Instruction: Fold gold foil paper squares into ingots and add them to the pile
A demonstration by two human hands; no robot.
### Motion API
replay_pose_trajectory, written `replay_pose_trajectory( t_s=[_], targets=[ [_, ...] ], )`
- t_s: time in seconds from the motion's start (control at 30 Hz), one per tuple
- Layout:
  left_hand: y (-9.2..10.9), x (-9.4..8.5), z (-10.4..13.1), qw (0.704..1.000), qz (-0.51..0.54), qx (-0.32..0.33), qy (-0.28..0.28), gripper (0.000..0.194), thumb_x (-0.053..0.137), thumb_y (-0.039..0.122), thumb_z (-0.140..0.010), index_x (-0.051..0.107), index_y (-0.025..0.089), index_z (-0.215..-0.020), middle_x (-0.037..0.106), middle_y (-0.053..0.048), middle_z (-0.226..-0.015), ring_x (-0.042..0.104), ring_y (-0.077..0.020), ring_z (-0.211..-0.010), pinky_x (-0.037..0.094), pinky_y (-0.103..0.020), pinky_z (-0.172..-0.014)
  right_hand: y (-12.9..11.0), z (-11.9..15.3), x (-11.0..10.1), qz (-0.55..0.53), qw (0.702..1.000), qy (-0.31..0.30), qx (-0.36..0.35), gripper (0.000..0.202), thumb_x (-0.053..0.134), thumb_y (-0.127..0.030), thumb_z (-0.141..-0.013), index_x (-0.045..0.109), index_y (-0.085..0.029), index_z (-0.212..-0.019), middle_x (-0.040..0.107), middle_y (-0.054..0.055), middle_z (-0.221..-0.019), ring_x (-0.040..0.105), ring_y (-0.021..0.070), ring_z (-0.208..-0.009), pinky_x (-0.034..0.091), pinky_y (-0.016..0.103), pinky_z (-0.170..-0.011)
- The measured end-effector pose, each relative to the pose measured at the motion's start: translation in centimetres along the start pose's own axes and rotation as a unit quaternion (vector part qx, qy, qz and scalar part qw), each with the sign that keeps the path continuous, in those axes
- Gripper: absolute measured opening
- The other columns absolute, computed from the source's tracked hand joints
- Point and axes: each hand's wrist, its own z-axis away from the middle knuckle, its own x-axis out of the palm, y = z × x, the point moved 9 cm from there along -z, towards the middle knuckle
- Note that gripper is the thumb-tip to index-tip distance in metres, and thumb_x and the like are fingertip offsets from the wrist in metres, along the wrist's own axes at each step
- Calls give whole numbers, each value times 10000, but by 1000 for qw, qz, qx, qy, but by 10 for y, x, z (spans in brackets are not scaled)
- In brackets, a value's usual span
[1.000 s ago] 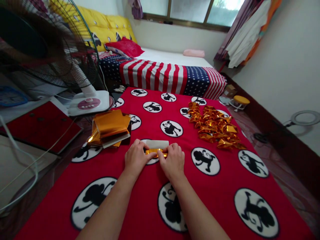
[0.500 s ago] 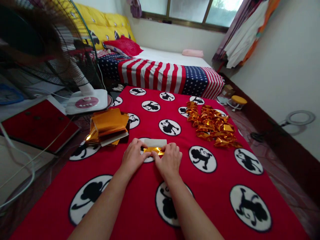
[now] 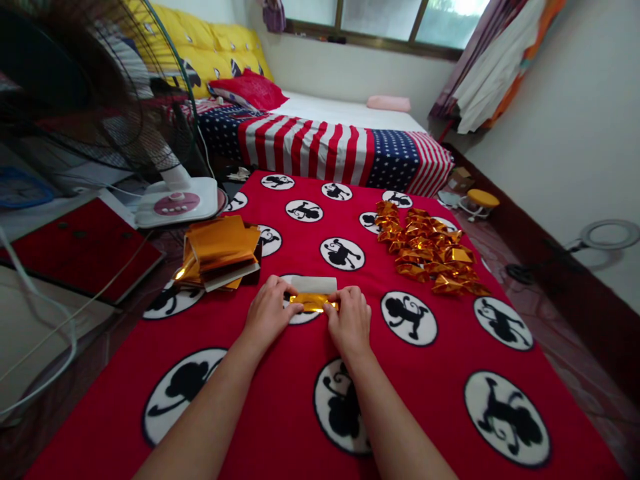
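Note:
A sheet of gold foil paper [image 3: 313,303] lies on the red cloth in front of me, its near part folded over so gold shows, with a pale strip of its back beyond. At its left end my left hand [image 3: 270,310] pinches the fold between thumb and fingers. My right hand [image 3: 351,317] grips the right end the same way. To the left sits a stack of gold foil sheets [image 3: 223,243]. Several folded gold foil pieces [image 3: 425,250] are heaped in rows at the back right.
The red cloth [image 3: 280,413] with monkey circles covers the surface. An electric fan [image 3: 175,200] stands at the left, beside a red board [image 3: 85,243]. Farther back is a bed [image 3: 320,147] with a striped, starred cover. A yellow stool [image 3: 483,198] is on the floor at right.
My right hand has slid right along the fold, so the thumbs are now farther apart and more gold shows between them. My left hand stays at the left end.

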Motion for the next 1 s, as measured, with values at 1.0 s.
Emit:
replay_pose_trajectory(
  t_s=[1.0],
  targets=[
    [2, -2, 4, 999, -15, -28, -5, 235, 720, 268, -743, 667, 220, -967, 574, -56, -1065, 599, -222, -976, 487, -325, -832, -7, 1, -2, 12, 1000, 6, -5, 89, 607, -291, -871, 629, -209, -897, 577, 59, -1014, 521, 243, -974, 331, 342, -767]
  ],
)
